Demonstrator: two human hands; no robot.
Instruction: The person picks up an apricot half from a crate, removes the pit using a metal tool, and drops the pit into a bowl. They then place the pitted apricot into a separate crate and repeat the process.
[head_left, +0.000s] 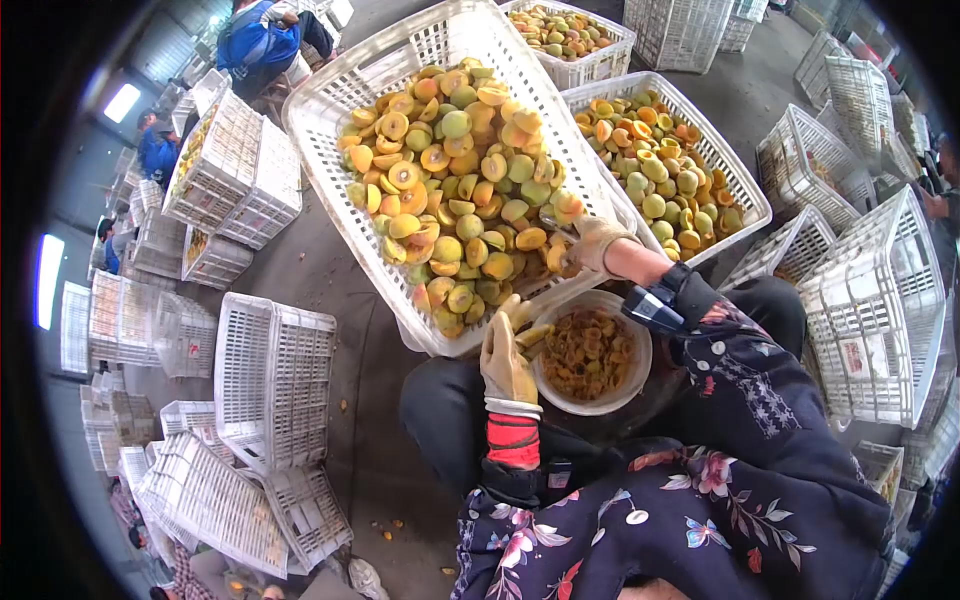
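My left hand, in a pale glove, is closed on a yellow peach piece beside the left rim of a white bowl. Brown-orange pits and scraps fill much of that bowl between my legs. My right hand, also gloved, is at the near right edge of a large white crate. Its fingers are curled around something thin that I cannot make out, close to the fruit. Halved yellow-green peaches are heaped in this tilted crate; several show hollow centres.
A second crate of halved peaches stands right of the large one, and another lies behind. Stacked white crates line the left, with more at right. People in blue sit far left.
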